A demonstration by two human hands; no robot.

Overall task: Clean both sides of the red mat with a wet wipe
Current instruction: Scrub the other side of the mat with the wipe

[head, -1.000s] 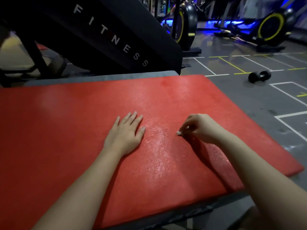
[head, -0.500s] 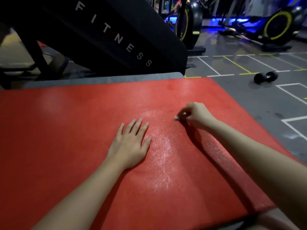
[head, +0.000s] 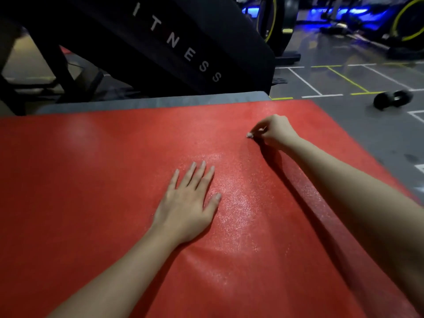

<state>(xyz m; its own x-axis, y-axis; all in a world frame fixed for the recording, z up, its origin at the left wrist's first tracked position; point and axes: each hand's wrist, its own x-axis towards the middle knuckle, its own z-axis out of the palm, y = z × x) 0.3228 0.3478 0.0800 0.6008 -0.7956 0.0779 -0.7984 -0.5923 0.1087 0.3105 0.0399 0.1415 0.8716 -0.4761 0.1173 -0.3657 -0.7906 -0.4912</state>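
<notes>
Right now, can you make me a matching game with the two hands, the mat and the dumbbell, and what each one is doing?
Things:
1. left hand
2. right hand
3. red mat
4. dumbbell

States:
A. lying on the grey floor, off to the side
B. curled, pinching a small white wipe against the mat
C. spread flat, palm down
D. shiny wet streak down its middle

Pairs: 1-C, 2-B, 3-D, 4-A

A single head-worn camera looks forward and steeply down, close over the red mat (head: 96, 203), which fills most of the frame. Beyond the mat's far edge (wide-angle, so lines bend) lie gym floor (head: 358, 125) and machines.
</notes>
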